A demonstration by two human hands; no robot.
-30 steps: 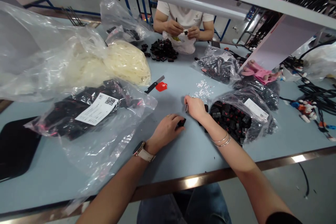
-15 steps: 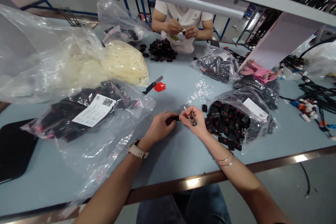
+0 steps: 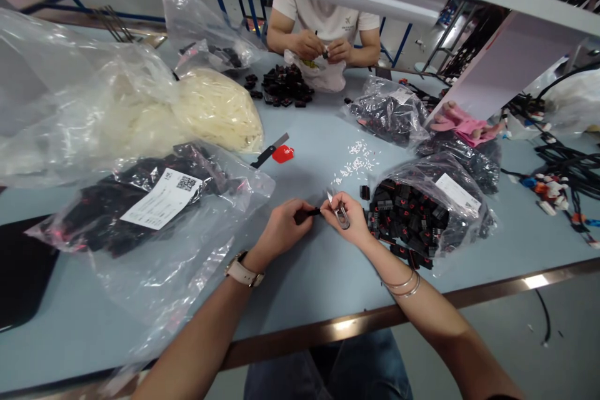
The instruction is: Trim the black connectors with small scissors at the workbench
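My left hand (image 3: 287, 224) pinches a small black connector (image 3: 314, 212) over the blue-grey tabletop. Close beside it, my right hand (image 3: 347, 219) is closed round metal snips (image 3: 342, 215), whose pointed tip shows above the fingers; its fingertips meet the connector's right end. Whether they also pinch something tiny there cannot be made out. Small white pieces (image 3: 359, 159) lie scattered beyond my hands. To the right, black connectors with red parts (image 3: 407, 215) spill from a clear bag (image 3: 462, 200), and a single black connector (image 3: 364, 192) sits near the pile.
A red piece (image 3: 283, 154) lies by a black-handled blade (image 3: 269, 151). Bags of black parts (image 3: 140, 200) and cream parts (image 3: 215, 109) fill the left. Across the table, a person (image 3: 325, 31) works behind a black pile (image 3: 287, 84). A pink glove (image 3: 466, 125) lies right.
The view has shifted slightly. The snips have turned a little in my right hand, showing more of their looped handle. My left hand still pinches the connector.
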